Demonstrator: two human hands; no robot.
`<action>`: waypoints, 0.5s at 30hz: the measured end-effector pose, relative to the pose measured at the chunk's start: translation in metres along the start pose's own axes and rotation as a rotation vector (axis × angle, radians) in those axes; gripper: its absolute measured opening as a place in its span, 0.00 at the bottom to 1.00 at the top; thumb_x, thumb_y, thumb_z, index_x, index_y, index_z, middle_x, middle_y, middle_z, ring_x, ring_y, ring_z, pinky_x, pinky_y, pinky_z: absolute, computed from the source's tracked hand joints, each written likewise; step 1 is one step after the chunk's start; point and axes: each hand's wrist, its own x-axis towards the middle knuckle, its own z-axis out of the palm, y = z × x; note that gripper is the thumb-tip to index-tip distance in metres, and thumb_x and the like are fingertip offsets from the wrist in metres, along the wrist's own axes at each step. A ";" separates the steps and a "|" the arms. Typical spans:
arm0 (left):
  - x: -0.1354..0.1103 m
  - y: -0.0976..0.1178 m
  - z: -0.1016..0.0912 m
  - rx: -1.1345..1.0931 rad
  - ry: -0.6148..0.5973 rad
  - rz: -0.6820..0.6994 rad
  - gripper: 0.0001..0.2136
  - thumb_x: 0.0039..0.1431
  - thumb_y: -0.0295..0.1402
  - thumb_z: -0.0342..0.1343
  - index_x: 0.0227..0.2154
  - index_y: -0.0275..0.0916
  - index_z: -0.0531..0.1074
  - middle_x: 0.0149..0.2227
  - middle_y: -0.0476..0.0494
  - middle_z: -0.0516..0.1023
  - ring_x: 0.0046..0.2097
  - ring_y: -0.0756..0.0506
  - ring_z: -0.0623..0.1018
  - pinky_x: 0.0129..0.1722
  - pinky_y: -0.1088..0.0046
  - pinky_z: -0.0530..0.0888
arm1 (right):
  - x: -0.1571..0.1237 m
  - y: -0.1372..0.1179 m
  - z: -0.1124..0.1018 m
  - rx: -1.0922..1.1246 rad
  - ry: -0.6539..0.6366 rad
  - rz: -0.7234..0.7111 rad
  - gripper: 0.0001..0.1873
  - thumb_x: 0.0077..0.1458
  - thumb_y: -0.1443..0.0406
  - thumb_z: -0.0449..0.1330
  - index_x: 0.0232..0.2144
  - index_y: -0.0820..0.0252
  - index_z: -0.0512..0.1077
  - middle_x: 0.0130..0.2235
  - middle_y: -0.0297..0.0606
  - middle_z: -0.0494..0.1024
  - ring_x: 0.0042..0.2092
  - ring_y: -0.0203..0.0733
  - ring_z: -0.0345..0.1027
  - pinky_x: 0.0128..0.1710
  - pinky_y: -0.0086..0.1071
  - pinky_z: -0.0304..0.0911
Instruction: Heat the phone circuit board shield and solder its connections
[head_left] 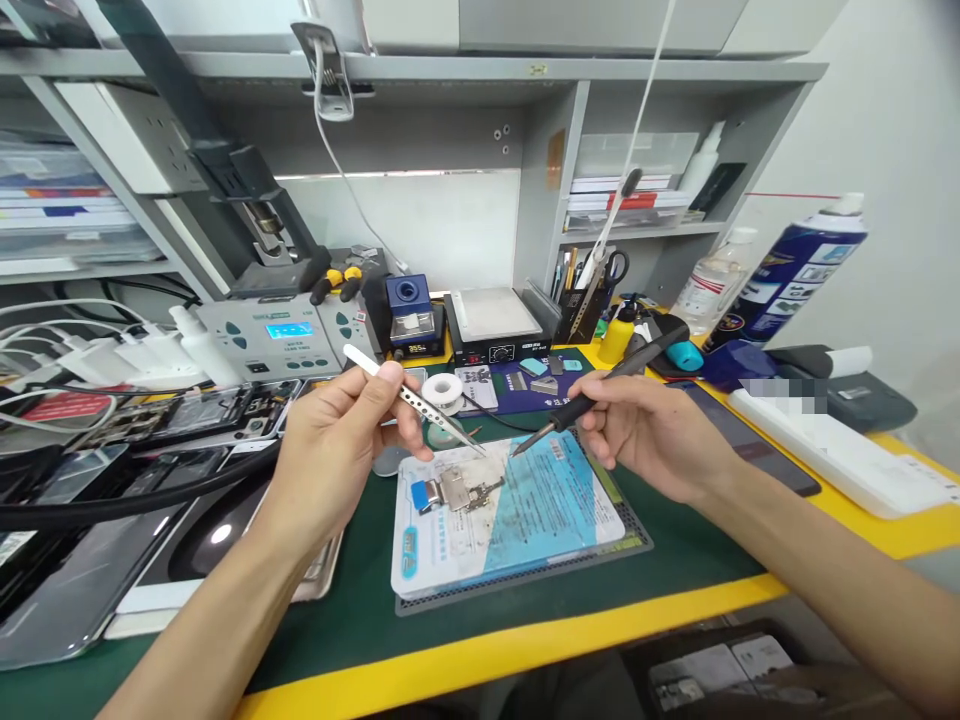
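My left hand point(352, 425) is closed around a pair of metal tweezers point(431, 407) with a row of holes. Their tips point down to the right, above a small circuit board point(457, 490) with a blue-ended flex cable point(424, 495). In my right hand point(637, 430) is a black soldering iron point(577, 408), its tip pointing down to the left. Iron tip and tweezer tips are apart, and both appear to hover over the board's area. The circuit board lies on a stained white and blue booklet or pad point(555, 510). A white solder spool point(442, 390) stands behind the tweezers.
At the back are a grey rework station point(289, 335), a hot plate point(499, 325) and a pen holder point(585, 310). Opened phones point(187, 520) and a thick black cable point(150, 505) lie at left. A dark phone point(750, 440) and a white box point(847, 455) lie at right.
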 end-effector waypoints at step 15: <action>-0.002 -0.003 0.000 0.046 -0.108 0.020 0.10 0.67 0.38 0.61 0.31 0.40 0.78 0.20 0.52 0.69 0.24 0.48 0.74 0.24 0.71 0.78 | -0.011 0.006 0.007 -0.109 -0.072 -0.143 0.10 0.50 0.61 0.77 0.31 0.61 0.86 0.21 0.36 0.80 0.19 0.36 0.73 0.16 0.25 0.67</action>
